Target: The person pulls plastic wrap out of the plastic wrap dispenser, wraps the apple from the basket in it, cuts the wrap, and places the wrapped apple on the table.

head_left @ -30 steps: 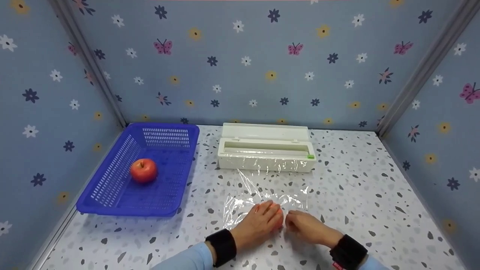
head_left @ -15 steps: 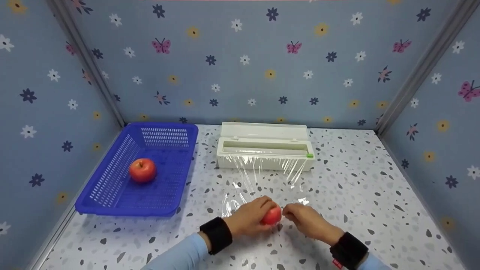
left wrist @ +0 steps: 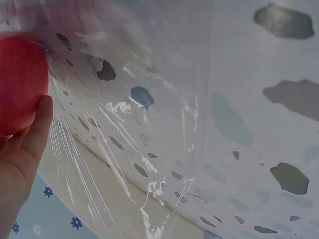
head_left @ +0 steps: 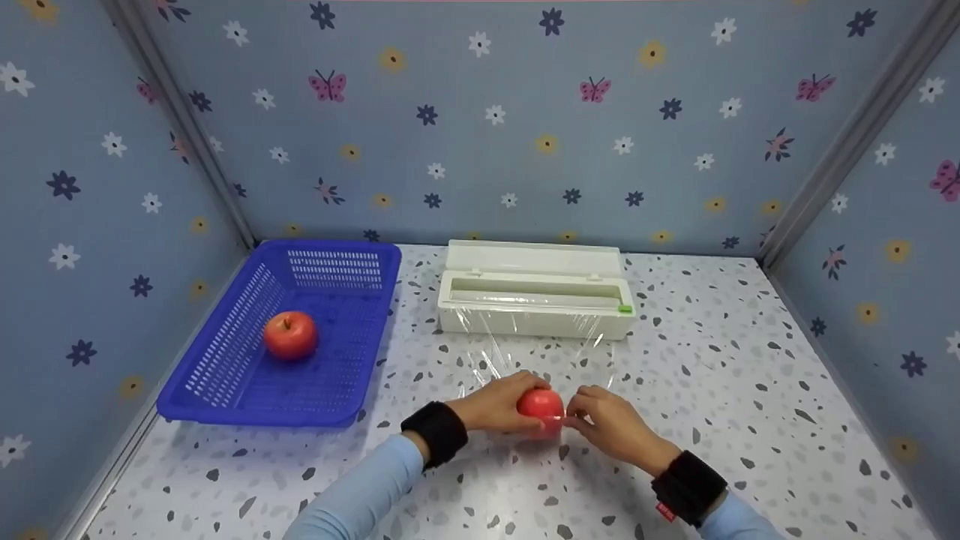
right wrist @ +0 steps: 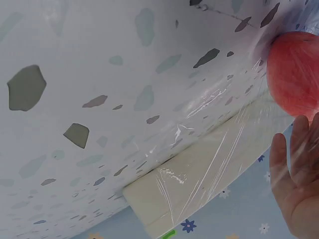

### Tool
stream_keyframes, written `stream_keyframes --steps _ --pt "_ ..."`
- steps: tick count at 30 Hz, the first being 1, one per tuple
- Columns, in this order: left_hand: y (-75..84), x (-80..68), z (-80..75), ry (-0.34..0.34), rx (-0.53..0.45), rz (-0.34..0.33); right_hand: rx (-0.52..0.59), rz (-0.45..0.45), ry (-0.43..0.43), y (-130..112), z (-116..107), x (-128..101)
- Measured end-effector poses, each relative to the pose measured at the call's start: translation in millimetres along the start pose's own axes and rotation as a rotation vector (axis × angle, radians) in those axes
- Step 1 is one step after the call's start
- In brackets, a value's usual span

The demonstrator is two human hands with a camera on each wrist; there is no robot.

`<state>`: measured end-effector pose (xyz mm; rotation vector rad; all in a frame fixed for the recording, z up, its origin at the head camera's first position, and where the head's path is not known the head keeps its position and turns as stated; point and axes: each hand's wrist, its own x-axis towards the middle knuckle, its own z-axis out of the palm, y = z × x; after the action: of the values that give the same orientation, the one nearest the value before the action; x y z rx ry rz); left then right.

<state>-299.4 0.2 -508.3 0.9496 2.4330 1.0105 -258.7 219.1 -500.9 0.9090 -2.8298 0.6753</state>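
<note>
A red apple (head_left: 541,405) sits in front of the cling film box, with clear cling film (left wrist: 117,144) over part of it. My left hand (head_left: 495,405) grips the apple from its left side, the thumb toward me. Just to the right, my right hand (head_left: 611,424) has its fingertips curled together at the apple's side, pinching a shiny strip of film stretched across it. In the right wrist view, film also covers the apple (right wrist: 294,74) close to the fingers. From the apple the film runs back to the white box (head_left: 536,322).
The box stands with its lid (head_left: 532,259) up, a film roll inside and a green slider (head_left: 625,309) at its right end. To the left is a blue basket (head_left: 360,360) holding another red apple (head_left: 291,335). Patterned walls (head_left: 480,112) enclose the speckled table (head_left: 720,375).
My left hand has moved from lying over the apple to gripping its side. The apple has shifted slightly toward the box, and film has lifted off the table. The right hand has followed.
</note>
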Motion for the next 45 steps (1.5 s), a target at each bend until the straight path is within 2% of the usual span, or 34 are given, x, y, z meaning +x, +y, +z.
stream_keyframes --steps 7,10,12,16,18,21,26,34,38,41,45 --pt "-10.6 12.0 -3.3 -0.057 -0.142 -0.077 0.054 0.103 0.000 3.6 3.1 10.1" --pt "-13.7 16.2 -3.8 -0.079 -0.206 -0.116 0.032 0.098 0.057 4.3 5.5 14.3" --pt "-14.4 18.7 -3.9 -0.084 -0.224 -0.142 -0.028 0.021 0.154 5.0 7.9 16.4" --pt "-12.3 23.5 -4.1 -0.085 -0.236 -0.180 -0.181 -0.232 0.402 3.4 12.3 17.4" --pt "-11.0 25.7 -4.6 -0.092 -0.255 -0.193 -0.221 -0.311 0.448 0.5 13.6 16.2" --pt "-11.7 28.6 -5.9 -0.098 -0.287 -0.200 -0.241 -0.323 0.394 -3.2 17.4 13.6" --pt "-18.0 30.9 -6.9 -0.089 -0.338 -0.203 -0.197 -0.192 0.239 -5.7 25.9 11.3" --pt "-24.2 28.3 -11.2 -0.095 -0.352 -0.201 -0.086 -0.079 0.169 -4.2 28.8 16.4" --pt "-26.2 16.7 -25.2 -0.080 -0.331 -0.248 -0.067 -0.044 0.149 -3.3 26.8 24.1" --pt "-29.7 2.3 -37.4 -0.115 -0.314 -0.289 -0.050 -0.015 0.137 -2.3 24.4 30.1" --pt "-37.1 -14.5 -48.2 -0.161 -0.323 -0.254 -0.043 0.028 0.129 0.2 21.5 34.6"
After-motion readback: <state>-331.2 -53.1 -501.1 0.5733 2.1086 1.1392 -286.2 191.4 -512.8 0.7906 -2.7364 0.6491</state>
